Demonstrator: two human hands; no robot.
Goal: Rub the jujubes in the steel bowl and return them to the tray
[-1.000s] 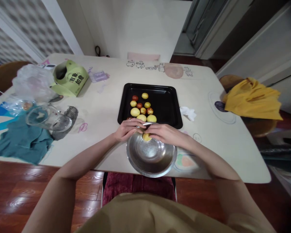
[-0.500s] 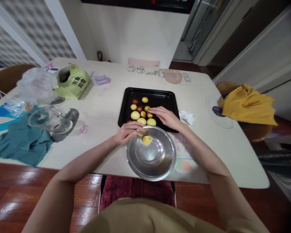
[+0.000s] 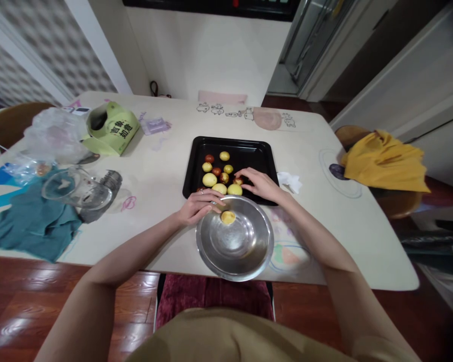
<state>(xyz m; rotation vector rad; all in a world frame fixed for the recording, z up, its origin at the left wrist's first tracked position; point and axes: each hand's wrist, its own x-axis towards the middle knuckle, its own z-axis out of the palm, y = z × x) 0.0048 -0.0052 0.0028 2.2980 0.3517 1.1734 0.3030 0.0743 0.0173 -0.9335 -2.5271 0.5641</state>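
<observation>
A steel bowl [image 3: 236,259] stands at the table's front edge, with a yellow rounded fruit or piece of one [image 3: 228,217] inside near its far wall. My left hand [image 3: 200,206] rests over the bowl's far-left rim, the rim between its fingers and thumb. Behind the bowl lies a black baking tray [image 3: 249,151] bearing several small fruits. Some are yellow, like the pale oval fruit [image 3: 210,180]; others are reddish-brown, like jujubes. My right hand [image 3: 258,183] reaches over the tray's right side, fingertips and thumb bent around a mottled brown jujube [image 3: 237,181].
A crumpled white tissue [image 3: 290,182] lies right of the tray. To the left are a clear pitcher [image 3: 77,188] on its side, a teal cloth [image 3: 33,218], a green paper box [image 3: 113,129] and a plastic bag [image 3: 55,133]. A yellow cloth [image 3: 387,161] hangs over a chair at right.
The fingers of my right hand have curled around the mottled jujube, which has shifted slightly right and toward me. My left hand and the bowl have stayed in place.
</observation>
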